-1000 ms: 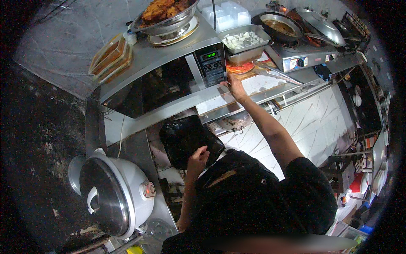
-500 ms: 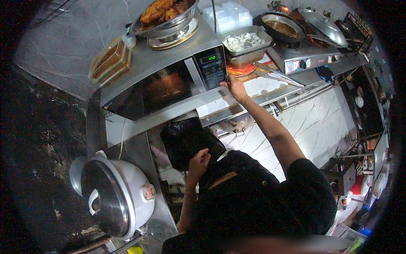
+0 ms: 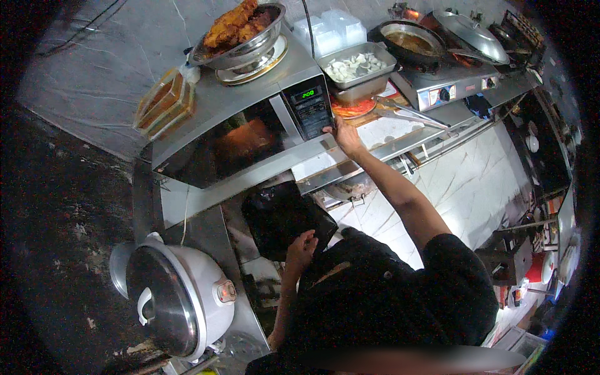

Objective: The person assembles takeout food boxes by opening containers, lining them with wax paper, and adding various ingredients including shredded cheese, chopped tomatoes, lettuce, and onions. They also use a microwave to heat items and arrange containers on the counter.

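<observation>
My right hand (image 3: pixel 345 137) is at the lower corner of the microwave's control panel (image 3: pixel 310 110), thumb and fingers apart, with a digit at or very near the buttons. It holds nothing that I can see. The silver microwave (image 3: pixel 219 165) has its door closed, its green display lit, and an orange-brown glow shows behind the dark window. Lower down, my left hand (image 3: pixel 302 249) hangs in front of my body with loosely bent, parted fingers and nothing visible in it. Beside it is a shiny black plastic bag (image 3: pixel 281 215); whether they touch I cannot tell.
Fried pieces fill a steel bowl (image 3: pixel 265 44) on the microwave, beside stacked plastic containers (image 3: pixel 159 109). Right of it are a tray of chopped white pieces (image 3: pixel 357 65), tongs (image 3: pixel 412 114) and a stove (image 3: pixel 447 87) with a wok (image 3: pixel 409 47). A rice cooker (image 3: pixel 203 294) stands lower left.
The microwave's green display reads differently now. My right hand has shifted slightly, staying at the panel. The whole view has moved a little; my left hand stays low by the bag.
</observation>
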The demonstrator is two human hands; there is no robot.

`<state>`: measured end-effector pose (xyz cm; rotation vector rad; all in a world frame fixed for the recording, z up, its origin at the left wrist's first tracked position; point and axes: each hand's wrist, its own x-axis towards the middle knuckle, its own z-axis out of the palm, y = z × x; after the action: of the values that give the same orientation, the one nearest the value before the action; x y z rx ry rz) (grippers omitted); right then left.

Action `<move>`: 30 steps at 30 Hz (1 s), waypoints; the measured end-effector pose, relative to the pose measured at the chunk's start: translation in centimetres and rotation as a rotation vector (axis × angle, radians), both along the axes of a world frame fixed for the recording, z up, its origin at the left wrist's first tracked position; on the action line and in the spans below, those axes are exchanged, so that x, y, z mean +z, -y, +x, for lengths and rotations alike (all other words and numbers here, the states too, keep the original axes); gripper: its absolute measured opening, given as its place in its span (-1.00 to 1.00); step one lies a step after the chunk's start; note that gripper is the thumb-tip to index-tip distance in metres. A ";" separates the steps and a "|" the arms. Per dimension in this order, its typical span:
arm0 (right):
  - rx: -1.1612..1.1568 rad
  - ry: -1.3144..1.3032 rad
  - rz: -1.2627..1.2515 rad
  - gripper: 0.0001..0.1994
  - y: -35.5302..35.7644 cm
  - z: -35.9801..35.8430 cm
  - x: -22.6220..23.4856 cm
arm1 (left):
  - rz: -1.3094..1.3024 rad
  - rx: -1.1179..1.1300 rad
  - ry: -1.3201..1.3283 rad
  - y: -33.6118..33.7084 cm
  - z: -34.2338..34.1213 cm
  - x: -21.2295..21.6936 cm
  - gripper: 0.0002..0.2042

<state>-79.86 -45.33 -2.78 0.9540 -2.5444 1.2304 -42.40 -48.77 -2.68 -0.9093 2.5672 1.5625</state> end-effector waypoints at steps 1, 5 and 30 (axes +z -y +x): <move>-0.003 0.014 0.002 -0.57 -0.2 -0.1 0.0 | 0.007 0.007 0.019 -0.5 0.2 0.6 -0.62; -0.010 0.079 0.010 -0.55 -0.2 -0.2 -0.3 | 0.007 -0.022 0.042 -0.7 0.5 1.0 -0.62; 0.057 0.021 0.016 -0.52 0.0 -0.2 0.1 | -0.020 -0.056 -0.032 -0.3 2.7 -0.6 -0.63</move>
<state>-80.11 -45.32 -2.64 1.0290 -2.5635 1.2442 -39.70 -48.49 -3.29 -0.8124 2.6109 1.5522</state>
